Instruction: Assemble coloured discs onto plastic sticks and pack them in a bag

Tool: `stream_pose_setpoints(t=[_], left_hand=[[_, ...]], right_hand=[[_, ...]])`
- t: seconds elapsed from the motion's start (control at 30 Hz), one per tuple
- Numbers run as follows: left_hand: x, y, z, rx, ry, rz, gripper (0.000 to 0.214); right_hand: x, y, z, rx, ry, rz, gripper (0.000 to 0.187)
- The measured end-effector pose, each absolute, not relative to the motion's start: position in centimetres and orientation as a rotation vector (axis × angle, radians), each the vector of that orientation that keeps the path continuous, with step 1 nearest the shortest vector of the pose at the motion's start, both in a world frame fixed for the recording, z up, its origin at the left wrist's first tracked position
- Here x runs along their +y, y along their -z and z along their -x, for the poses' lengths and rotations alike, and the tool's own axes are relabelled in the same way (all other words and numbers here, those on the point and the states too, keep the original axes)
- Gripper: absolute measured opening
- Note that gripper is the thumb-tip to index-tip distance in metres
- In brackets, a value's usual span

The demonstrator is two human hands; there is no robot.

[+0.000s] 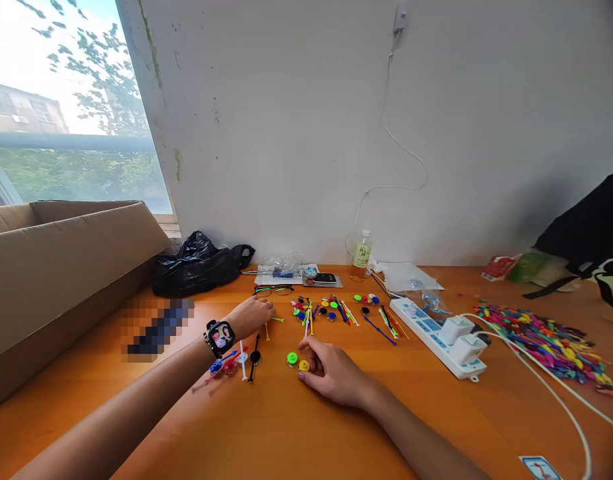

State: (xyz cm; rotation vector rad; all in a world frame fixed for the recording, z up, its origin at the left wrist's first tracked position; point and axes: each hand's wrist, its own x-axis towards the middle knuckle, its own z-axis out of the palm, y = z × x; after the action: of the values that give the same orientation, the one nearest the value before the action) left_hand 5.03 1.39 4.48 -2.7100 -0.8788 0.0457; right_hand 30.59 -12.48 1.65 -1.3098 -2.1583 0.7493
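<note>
My left hand (254, 315), with a black smartwatch (219, 336) on the wrist, reaches forward and its curled fingers pinch a thin green stick (277, 320) on the orange table (296, 427). My right hand (331, 372) rests on the table, fingers bent around a small yellow disc (304, 365). A green disc (292, 359) lies just left of it. Assembled stick-and-disc pieces (236, 362) in red, blue, white and black lie under my left wrist. Several loose coloured sticks and discs (336, 311) lie spread beyond both hands.
A large open cardboard box (61, 267) stands at the left. A black plastic bag (199, 267), glasses (273, 290), a phone (325, 278) and a bottle (361, 255) sit near the wall. A white power strip (436, 335) with chargers and a heap of coloured pieces (541, 340) lie right.
</note>
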Motion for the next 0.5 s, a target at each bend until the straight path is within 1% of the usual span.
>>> stream_pose_setpoints(t=[0.1, 0.2, 0.27, 0.5], left_hand=[[1.4, -4.6, -4.6, -0.855, -0.062, 2.710, 0.018], [1.1, -4.7, -3.9, -0.875, -0.083, 2.695, 0.020], [0.9, -4.6, -3.6, -0.907, -0.100, 2.680, 0.020], [0.8, -5.0, -3.4, -1.052, -0.155, 2.683, 0.015]], right_hand=[[-12.6, -1.5, -30.5, -2.159, -0.700, 1.315, 0.044], [-12.7, -1.4, -30.5, -2.189, -0.632, 1.336, 0.053], [-12.8, -1.4, -30.4, -2.207, -0.607, 1.346, 0.054], [-12.9, -1.6, -30.0, -2.230, -0.569, 1.341, 0.044]])
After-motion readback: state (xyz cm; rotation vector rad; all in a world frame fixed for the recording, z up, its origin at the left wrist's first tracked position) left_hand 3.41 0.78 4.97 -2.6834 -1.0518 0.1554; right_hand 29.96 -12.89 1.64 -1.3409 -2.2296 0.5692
